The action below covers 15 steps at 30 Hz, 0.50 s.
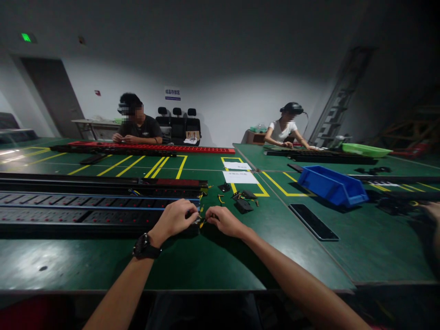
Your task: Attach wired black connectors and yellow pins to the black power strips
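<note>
Long black socket strips (113,217) with red dots lie side by side at the left, their ends near my hands. My left hand (177,219), with a black watch on the wrist, rests at the end of the nearest strip, fingertips closed in a pinch. What sits between those fingertips is too small to make out. Just right of the strip's end, my right hand (225,221) is closed, thumb and fingers pinched at a short yellow-green wire (202,224). More wire ends stick out of the strips behind the fingers.
Small black parts with wires (244,204) and white paper sheets (240,177) lie beyond my right hand. Rightward are a phone (313,222) and a blue bin (332,187). Two people work across the green table (172,270); another person's hand (431,210) shows at the right edge.
</note>
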{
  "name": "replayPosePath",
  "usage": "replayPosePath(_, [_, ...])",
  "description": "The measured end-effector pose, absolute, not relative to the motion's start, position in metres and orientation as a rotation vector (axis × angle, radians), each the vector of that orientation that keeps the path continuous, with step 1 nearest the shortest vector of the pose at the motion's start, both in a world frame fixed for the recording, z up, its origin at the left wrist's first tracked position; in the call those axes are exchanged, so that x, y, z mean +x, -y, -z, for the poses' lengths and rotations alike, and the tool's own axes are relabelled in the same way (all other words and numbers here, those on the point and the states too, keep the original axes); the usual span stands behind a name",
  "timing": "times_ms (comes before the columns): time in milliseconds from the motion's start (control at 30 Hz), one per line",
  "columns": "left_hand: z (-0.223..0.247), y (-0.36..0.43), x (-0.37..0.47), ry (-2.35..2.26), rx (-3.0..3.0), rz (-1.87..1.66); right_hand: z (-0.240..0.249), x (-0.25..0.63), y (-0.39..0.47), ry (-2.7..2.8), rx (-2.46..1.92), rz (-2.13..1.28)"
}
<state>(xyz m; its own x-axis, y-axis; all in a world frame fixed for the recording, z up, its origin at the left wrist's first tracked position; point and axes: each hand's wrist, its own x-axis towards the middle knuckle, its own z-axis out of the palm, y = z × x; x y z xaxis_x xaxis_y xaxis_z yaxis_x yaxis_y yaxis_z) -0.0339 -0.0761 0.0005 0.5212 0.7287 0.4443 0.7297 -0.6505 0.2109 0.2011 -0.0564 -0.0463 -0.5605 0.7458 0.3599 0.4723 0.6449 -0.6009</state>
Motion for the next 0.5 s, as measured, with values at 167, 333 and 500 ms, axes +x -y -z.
replayPosePath(167, [0.0001,0.0764,-0.034,1.312,-2.753,0.774,0.0451,0.2045,0.0573,2.303,-0.904,-0.549])
replayPosePath(333, [-0.0001,0.077,-0.0338,1.295,-2.754,0.778,0.0439,0.204,0.0584,2.247,-0.873,-0.631])
replayPosePath(500, [0.0,0.0779,-0.031,1.285,-2.761,0.759,0.0433,0.2004,0.0599,2.258,-0.872,-0.564])
